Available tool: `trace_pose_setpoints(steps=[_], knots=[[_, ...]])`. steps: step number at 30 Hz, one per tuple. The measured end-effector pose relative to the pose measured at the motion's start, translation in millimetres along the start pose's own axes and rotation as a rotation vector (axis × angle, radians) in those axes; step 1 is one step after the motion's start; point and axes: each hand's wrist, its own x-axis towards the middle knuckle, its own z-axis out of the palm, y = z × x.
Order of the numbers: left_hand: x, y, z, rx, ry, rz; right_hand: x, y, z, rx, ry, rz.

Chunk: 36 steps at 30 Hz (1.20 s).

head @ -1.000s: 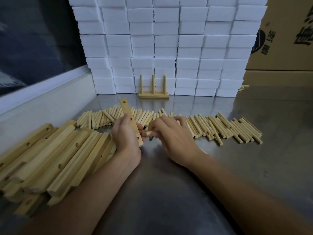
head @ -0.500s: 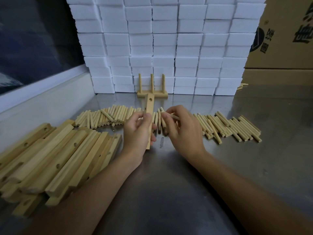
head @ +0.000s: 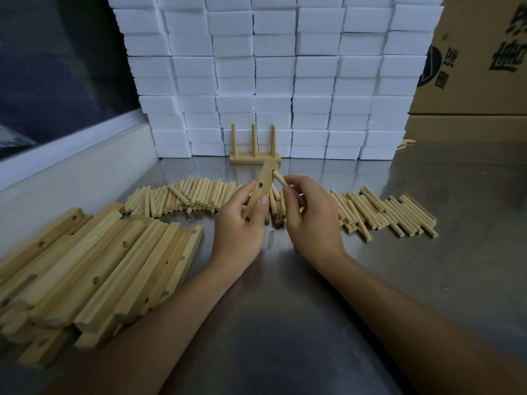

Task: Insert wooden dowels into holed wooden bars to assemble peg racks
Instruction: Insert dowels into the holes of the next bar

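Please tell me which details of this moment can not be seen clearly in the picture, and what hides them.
- Head view: the lower end of the bar is covered by the left hand.
- Head view: whether the dowel tip has entered the top hole; too small to tell.
- Head view: the right hand hides the dowel's rear part.
- Head view: the pile of bars is cut by the left edge.
- Head view: the carton print is cut by the right edge.

**A small assembly and packing workshop**

It looked like a production bench: a steel worktable [head: 427, 280] carried a heap of drilled wooden bars [head: 85, 266] at lower left, a row of dowels [head: 385, 209] across the middle, stacked white foam blocks [head: 271, 67] behind, and cardboard cartons [head: 479, 52] at upper right.
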Motion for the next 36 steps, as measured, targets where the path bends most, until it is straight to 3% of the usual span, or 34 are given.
trace_pose_setpoints(steps=[14, 29, 36], knots=[[0.2, -0.8, -18.5, 0.339, 0.084, 0.18, -2.0, 7.1, -1.7, -0.102, 0.02, -0.101], [0.9, 1.3, -26.9, 0.585, -0.007, 0.395, -7.1, 2.1, -2.6, -0.218, 0.029, -0.12], [1.7, 7.9, -28.1, 0.661, -0.026, 0.463, -6.4, 4.6, -2.3, -0.055, -0.005, 0.07]])
